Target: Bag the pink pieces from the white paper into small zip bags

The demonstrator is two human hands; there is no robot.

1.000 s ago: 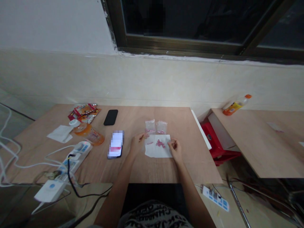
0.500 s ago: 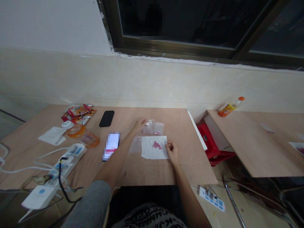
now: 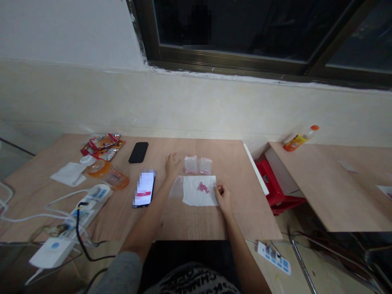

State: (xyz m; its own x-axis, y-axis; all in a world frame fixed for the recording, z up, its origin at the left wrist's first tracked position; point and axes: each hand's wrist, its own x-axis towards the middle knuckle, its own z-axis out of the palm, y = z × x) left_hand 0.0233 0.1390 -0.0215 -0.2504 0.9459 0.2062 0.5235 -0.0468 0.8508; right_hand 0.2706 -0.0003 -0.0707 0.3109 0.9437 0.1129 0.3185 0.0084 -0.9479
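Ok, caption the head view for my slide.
Left hand beside two small plastic bags, right hand at the edge of a white sheet bearing small pink pieces, on a wooden table.

Window [image 3: 232, 24] top right, bronze metal frame, glass black. White plaster wall [image 3: 67, 32] beside it, chipped at the frame, cream wall tiles [image 3: 196, 106] below. Two light wood desks, near one [image 3: 220, 226] and right one [image 3: 346, 200], red plastic stool [image 3: 275, 183] between. Tiled floor [image 3: 12, 159]. Dim indoor light.
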